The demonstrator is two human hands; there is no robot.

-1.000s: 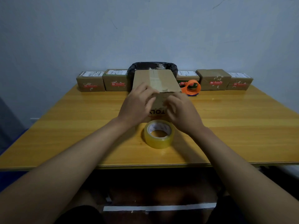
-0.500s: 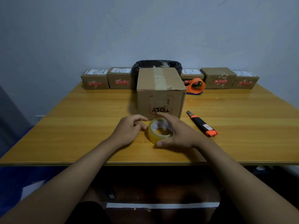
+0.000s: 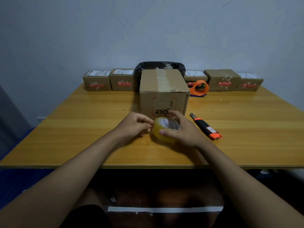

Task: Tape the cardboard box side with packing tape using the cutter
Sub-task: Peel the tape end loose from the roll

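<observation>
While my right hand [image 3: 184, 131] grips the tape roll [image 3: 164, 129], light, rigid, slick-sided, my left hand [image 3: 134, 125] pinches at its rim, likely seeking the end; cutter [image 3: 205, 126] lies untouched.

A large brown cardboard box [image 3: 163, 89] stands mid-table [image 3: 82, 129]. Before it, toward the near edge, is the clear packing tape roll [image 3: 164, 129]; the orange-and-black cutter [image 3: 205, 126] lies right of it. Small cardboard parcels [image 3: 97, 80] line the far edge.

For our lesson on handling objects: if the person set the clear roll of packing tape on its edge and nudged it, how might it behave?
The clear roll of packing tape is round, so on edge it would probably roll across the smooth wooden table. One right hand holds it tilted, so it seems light. Its glossy side may be slippery.
</observation>
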